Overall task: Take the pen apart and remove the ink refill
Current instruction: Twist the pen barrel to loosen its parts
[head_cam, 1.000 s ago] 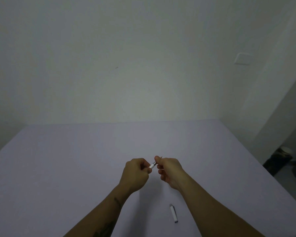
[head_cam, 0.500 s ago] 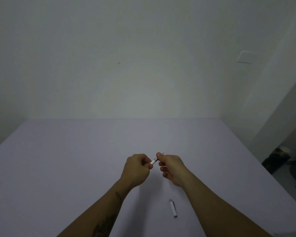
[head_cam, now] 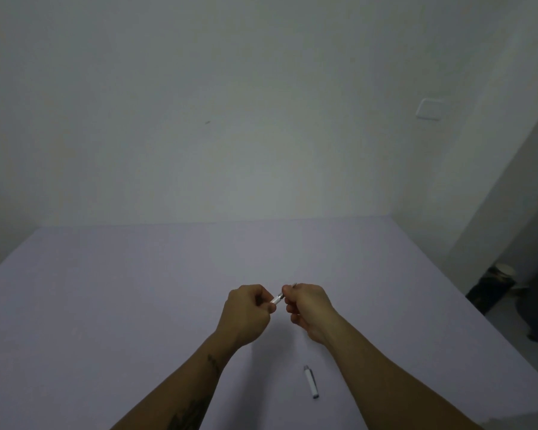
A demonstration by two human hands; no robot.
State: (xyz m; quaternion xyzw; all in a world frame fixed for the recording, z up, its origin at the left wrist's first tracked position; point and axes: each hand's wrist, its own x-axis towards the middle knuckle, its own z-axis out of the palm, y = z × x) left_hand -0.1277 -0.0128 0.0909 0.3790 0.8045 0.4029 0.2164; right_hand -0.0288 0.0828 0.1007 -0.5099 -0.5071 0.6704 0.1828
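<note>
Overhead, a plain pale wall [head_cam: 230, 119] meets a wide lavender tabletop [head_cam: 106, 305]; a white wall plate [head_cam: 429, 108] sits at right. Above the tabletop, the left hand [head_cam: 246, 315] and right hand [head_cam: 308, 308] have their fingers clamped on the pen [head_cam: 277, 298] between them. A white pen cap [head_cam: 311, 382] lies nearer, between the forearms.

Above the near middle of the table [head_cam: 106, 305], left hand [head_cam: 246, 315] and right hand [head_cam: 308, 308] side by side, close together, with the pen [head_cam: 277, 298] bridging the gap between them, gripped at either end. Nearer, on the tabletop between the two forearms, closer to the right one, the pen cap [head_cam: 311, 382]. Behind the table's far edge, a wall [head_cam: 230, 119].
</note>
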